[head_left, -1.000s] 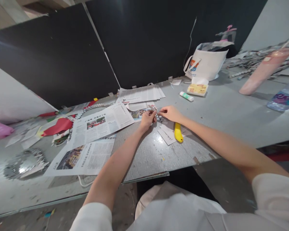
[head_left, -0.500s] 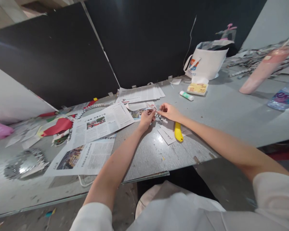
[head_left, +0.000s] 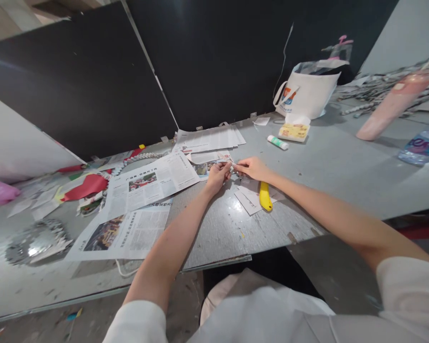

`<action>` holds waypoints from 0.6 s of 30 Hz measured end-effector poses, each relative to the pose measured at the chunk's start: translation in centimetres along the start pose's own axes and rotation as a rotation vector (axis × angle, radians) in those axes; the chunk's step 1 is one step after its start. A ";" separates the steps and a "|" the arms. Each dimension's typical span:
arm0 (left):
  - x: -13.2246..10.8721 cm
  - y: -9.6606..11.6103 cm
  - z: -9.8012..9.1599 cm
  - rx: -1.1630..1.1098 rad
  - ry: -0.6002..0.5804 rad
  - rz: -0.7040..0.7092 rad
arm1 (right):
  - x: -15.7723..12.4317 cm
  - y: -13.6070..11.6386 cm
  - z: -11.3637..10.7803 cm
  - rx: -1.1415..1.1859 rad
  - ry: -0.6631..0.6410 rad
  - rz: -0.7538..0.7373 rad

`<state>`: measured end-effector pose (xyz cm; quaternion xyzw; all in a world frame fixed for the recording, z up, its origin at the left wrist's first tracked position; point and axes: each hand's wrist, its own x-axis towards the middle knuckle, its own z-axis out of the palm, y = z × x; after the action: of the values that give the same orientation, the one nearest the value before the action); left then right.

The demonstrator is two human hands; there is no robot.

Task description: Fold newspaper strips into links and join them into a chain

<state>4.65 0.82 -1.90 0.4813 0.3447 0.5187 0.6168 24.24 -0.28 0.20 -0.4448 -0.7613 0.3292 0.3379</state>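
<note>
Over the grey table, my left hand has its fingers pinched on a small whitish piece of folded paper. My right hand meets it from the other side, thumb and fingertips closed on the same piece. The fingers cover most of the paper. A curved yellow object, shaped like a banana or a tool handle, lies by my right wrist on some paper scraps. To the left, printed newspaper sheets overlap on the tabletop.
A glue stick, a yellow tissue pack and a white bag stand at the back right. Further right are a pink bottle and a clear plastic bottle. Red paper and a braided ring lie left.
My right hand's raised fingers have come down and drawn together at the paper piece. My left hand stays almost where it was.
</note>
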 end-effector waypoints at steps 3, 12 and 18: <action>-0.1 0.2 0.0 -0.007 -0.019 -0.005 | 0.0 -0.1 0.0 0.007 0.015 0.013; -0.4 0.7 0.2 0.010 -0.019 -0.045 | -0.4 -0.8 -0.1 -0.022 0.038 0.019; -0.2 0.4 0.0 0.019 -0.026 -0.018 | -0.2 -0.8 -0.1 -0.058 0.043 0.022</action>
<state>4.44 0.60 -1.60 0.4908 0.3459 0.5036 0.6211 24.04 -0.80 0.88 -0.4698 -0.7581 0.3012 0.3373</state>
